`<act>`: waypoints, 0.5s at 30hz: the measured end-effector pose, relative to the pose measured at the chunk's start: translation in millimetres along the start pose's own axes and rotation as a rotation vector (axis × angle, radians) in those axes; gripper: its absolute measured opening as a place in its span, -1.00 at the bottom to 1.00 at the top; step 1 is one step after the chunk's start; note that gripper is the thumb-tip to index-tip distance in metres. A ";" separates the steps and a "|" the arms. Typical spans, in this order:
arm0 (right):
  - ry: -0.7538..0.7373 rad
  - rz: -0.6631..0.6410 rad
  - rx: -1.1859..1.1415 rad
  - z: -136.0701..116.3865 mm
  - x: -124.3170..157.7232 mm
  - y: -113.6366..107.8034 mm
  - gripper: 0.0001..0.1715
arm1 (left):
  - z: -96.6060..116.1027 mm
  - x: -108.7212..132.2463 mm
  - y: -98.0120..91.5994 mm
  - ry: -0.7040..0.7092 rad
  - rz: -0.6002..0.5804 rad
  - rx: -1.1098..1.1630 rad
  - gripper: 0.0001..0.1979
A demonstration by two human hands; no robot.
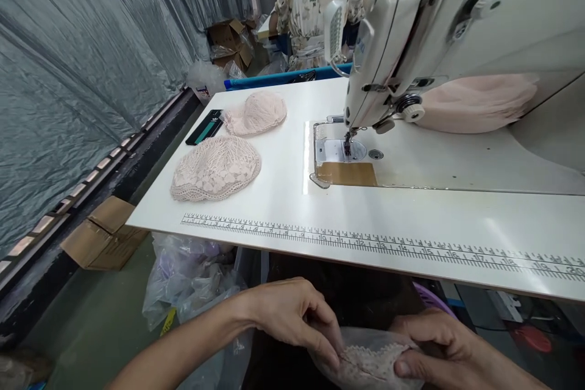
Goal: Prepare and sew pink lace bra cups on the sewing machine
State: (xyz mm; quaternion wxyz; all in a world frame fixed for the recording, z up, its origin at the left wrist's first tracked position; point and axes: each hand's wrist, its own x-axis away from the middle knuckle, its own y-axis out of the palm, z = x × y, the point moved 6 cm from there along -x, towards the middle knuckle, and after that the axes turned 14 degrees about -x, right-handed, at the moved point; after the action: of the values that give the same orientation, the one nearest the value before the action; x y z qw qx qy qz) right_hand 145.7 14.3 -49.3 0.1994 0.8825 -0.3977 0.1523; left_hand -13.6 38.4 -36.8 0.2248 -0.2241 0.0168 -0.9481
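Observation:
Below the table's front edge, both hands hold a sheer pale lace piece (372, 359) with a scalloped trim. My left hand (301, 320) pinches its left end between thumb and fingertips. Gripping the right end, my right hand (439, 347) has its thumb on top and the fingers behind, partly hidden. The lower part of the piece runs out of view. On the white table lie two pale pink lace cups, a nearer one (217, 169) and a farther one (256, 113).
A white sewing machine (384, 55) stands on the table (274, 207), with pink fabric (478, 103) under its arm. A printed ruler (365, 244) runs along the front edge. A dark phone-like object (205, 128) lies at left. Plastic bags (187, 274) and a cardboard box (103, 234) are below; a person (311, 12) is behind.

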 end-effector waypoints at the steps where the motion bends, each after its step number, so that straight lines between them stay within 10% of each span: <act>1: 0.008 -0.002 0.002 2.2 -0.5 -1.6 -0.63 | -0.7 0.6 -1.0 0.020 0.014 -0.008 -0.67; 15: 0.102 -0.019 -0.064 10.6 -2.8 -0.2 -0.60 | -19.1 -3.1 13.0 -0.043 -0.044 0.020 -0.37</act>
State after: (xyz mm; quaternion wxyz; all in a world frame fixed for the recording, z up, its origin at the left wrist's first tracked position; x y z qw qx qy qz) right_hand 145.2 11.2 -59.7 0.2490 0.8704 -0.3835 0.1825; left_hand -13.9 26.8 -57.0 0.2067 -0.2423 -0.0024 -0.9479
